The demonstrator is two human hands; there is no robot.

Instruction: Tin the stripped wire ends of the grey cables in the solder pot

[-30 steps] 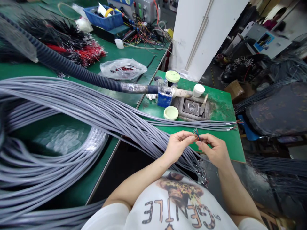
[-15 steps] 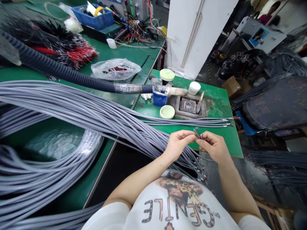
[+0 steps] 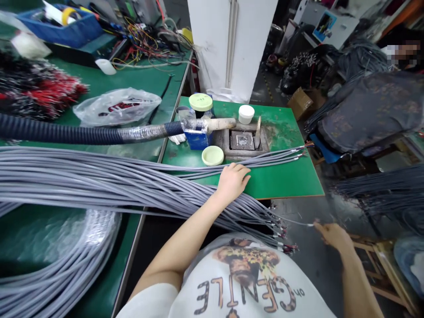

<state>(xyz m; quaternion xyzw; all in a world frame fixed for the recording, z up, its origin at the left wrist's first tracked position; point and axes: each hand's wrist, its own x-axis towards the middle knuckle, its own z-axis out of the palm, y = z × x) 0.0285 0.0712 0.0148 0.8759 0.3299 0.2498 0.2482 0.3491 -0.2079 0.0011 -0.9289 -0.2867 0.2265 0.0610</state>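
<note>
From my remote seat I see a flat, green, rectangular table [image 3: 281,181]: a round, pale-green-lidded jar [image 3: 200,103] near its far left corner, a white plastic tub [image 3: 246,115] by the far edge, a grey rectangular-framed tray [image 3: 226,144] between the side edges, and slim grey round cables [image 3: 198,168] reaching the right edge.
</note>
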